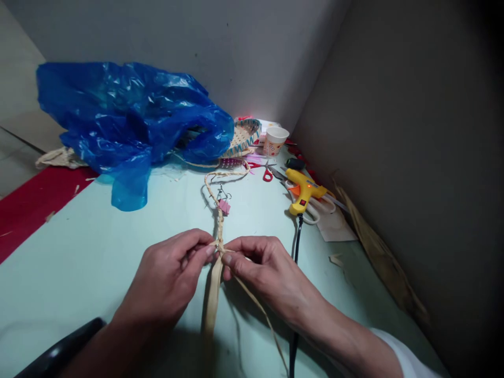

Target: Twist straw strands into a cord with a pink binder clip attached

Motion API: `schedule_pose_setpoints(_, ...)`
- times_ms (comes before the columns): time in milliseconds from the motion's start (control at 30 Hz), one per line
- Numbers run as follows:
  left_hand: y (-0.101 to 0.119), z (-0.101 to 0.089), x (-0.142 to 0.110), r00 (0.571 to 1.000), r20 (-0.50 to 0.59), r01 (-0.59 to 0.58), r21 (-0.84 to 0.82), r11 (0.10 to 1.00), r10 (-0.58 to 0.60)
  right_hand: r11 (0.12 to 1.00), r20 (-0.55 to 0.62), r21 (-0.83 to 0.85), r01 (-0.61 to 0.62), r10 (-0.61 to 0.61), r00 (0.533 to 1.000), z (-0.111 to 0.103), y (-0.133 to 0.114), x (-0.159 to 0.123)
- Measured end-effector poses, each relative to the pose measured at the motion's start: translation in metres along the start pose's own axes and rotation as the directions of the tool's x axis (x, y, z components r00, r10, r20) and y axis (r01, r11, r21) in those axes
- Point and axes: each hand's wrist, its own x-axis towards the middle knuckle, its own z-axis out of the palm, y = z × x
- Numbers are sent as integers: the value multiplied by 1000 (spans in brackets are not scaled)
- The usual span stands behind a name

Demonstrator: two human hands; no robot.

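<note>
A pale braided cord (pixel 220 226) of flat straw-like strips runs from the back of the table toward me. A pink binder clip (pixel 224 206) sits on or against it. At the cord's near end, my left hand (pixel 177 268) pinches a strip between thumb and forefinger. My right hand (pixel 260 268) is closed on another strip just to the right, its fingertips close to the left ones. A wide loose strip (pixel 213 294) hangs down between the hands, and a thinner strip (pixel 263 312) trails from under the right hand.
A blue plastic bag (pixel 137 115) lies at the back left, beside a woven piece (pixel 246 137) with teal stitching. A paper cup (pixel 276 140), red scissors (pixel 268 173) and a yellow glue gun (pixel 304 191) with a black cable (pixel 296 262) are on the right. Dry leaf strips (pixel 378 257) lie along the wall.
</note>
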Motion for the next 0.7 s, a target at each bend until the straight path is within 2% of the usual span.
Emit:
schedule_pose_setpoints(100,0,-1,4,994,-82,-75,7,997,75,1000,40,14,-14,14,999,-5,-1,0)
schedule_pose_setpoints(267,7,-7,21,998,-53,-48,-43,998,46,993,72,112,-36,28,997,-13,-4,3)
schedule_pose_setpoints(367,11,-7,31,999,-32,-41,-137,990,37,984,76,167,-60,48,996,-16,-6,4)
schedule_pose_setpoints(433,10,-4,34,1000,0,16,-260,966,-17,974,97,208,-86,67,993,-17,-6,5)
schedule_pose_setpoints(567,7,2,34,980,107,198,-513,835,-167,964,122,236,-122,95,988,-17,-5,5)
schedule_pose_setpoints(700,6,2,33,974,173,219,-571,791,-145,956,143,237,-172,141,980,-15,-3,5)
